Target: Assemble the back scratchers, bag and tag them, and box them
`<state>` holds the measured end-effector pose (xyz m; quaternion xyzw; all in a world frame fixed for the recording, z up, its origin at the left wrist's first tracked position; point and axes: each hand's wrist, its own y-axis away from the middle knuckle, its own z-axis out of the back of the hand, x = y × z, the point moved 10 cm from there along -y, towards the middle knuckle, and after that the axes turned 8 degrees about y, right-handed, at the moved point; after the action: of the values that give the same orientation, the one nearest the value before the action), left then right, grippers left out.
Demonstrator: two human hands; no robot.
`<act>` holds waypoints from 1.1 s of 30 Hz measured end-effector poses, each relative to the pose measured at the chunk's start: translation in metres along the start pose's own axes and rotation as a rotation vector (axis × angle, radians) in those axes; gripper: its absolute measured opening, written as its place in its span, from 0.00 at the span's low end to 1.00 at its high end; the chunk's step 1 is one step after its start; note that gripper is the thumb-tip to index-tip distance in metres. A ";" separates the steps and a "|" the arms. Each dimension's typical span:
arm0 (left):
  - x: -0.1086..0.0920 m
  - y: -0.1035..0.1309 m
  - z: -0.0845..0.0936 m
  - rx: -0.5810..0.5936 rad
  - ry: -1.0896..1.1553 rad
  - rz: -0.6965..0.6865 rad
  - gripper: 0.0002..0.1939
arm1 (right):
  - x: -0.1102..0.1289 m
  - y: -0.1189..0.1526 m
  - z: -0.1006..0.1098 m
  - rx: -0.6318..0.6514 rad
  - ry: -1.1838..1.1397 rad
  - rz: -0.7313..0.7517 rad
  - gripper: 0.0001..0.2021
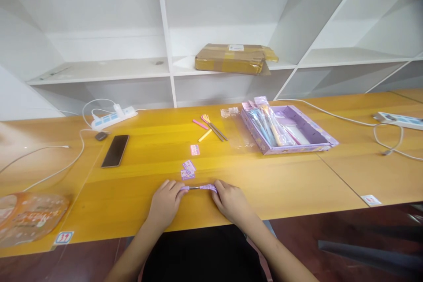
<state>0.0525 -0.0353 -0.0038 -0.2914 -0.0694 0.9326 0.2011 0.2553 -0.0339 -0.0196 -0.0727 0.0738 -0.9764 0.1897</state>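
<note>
Between my hands, level above the table's front part, is a slim purple tool [194, 187] with a dark metal middle. My left hand [166, 202] is closed on its left end, and my right hand [231, 200] pinches the wider purple right end. Just beyond my left hand lie small purple printed cards [189, 167], with a pink card [194, 150] farther back. Behind them rest a pink stick [200, 124], a yellow stick [205, 135] and dark-handled pieces [218, 132], one with a yellow claw-shaped head.
A purple box [317, 143] holds bagged tools at the back right. To the left are a black phone [115, 151], a power strip [114, 118] and an orange-and-clear package [33, 218]. A taped cardboard box [231, 58] sits on the shelf.
</note>
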 end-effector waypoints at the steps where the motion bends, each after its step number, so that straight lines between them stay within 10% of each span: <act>1: 0.000 0.000 0.000 0.006 0.005 0.010 0.16 | 0.001 0.000 0.000 0.012 0.003 0.015 0.07; 8: 0.015 -0.002 0.022 0.014 -0.081 0.058 0.16 | -0.027 -0.002 0.011 0.005 0.060 -0.012 0.11; 17: 0.080 0.049 0.154 -0.289 -0.400 -0.222 0.14 | -0.246 0.120 0.092 -0.570 0.406 -0.350 0.14; 22: 0.073 0.056 0.148 -0.284 -0.366 -0.248 0.11 | -0.300 0.165 0.073 -0.377 0.352 -0.623 0.18; 33: 0.070 0.046 0.120 -0.147 -0.348 -0.244 0.17 | -0.292 0.143 0.026 -0.135 -0.013 -0.705 0.20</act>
<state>-0.0838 -0.0495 0.0471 -0.1292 -0.2055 0.9302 0.2754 0.5794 -0.0566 -0.0519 -0.1123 0.1072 -0.9743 -0.1634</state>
